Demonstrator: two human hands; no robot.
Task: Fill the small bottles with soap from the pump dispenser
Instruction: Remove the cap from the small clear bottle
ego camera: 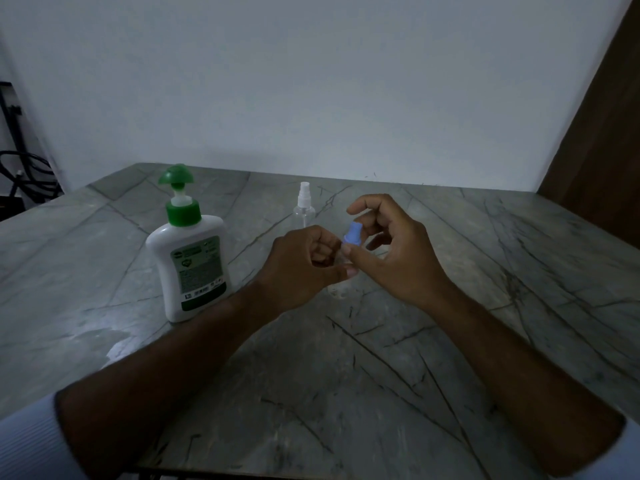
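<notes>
1. The left hand [304, 258] is curled around a small clear bottle [341, 263], which is mostly hidden behind the fingers; only a sliver of clear plastic shows between the two hands.
2. The right hand [388, 247] pinches the bottle's blue cap [352, 234] between thumb and fingers, with the index finger arched above the cap.
3. Both hands hold this bottle near the middle of the table [381, 358]; whether its base touches the surface cannot be told.
4. A second clear bottle [304, 211] with a white spray top stands upright just behind the left hand, untouched.
5. The dispenser [188, 258], white with a green pump head and collar, stands upright to the left of the hands, its label facing the camera.
6. The table is grey marble with dark veins; a pale wall [311, 81] rises behind it.
7. Light sleeves [31, 441] show at the bottom corners.
</notes>
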